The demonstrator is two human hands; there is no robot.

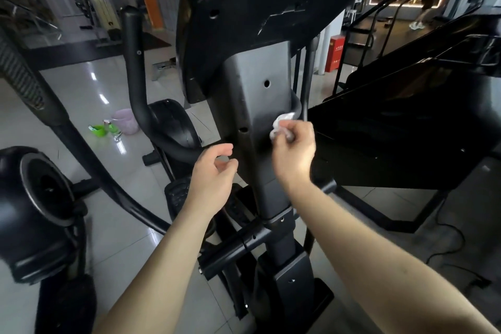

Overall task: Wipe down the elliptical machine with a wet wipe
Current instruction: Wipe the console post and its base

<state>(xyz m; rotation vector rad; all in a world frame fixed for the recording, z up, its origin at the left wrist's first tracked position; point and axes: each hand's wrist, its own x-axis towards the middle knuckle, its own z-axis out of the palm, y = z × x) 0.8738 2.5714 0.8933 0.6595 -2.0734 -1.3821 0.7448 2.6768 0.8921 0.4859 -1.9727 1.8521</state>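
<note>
Head view: right hand (294, 154) pinches wipe (282, 123) against column (254, 106) to scrub; left hand (214, 173), at its eight o'clock, hovers loosely curled, empty

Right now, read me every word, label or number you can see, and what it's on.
No text here is readable.
Red box by the wall: small characters, too blurred to read.
Spray bottle on the floor: any print too small to read.
Elliptical machine column: no lettering shows.

The 1 head-worn wide-angle camera looks forward and down, close to the elliptical column (252, 106).
</note>
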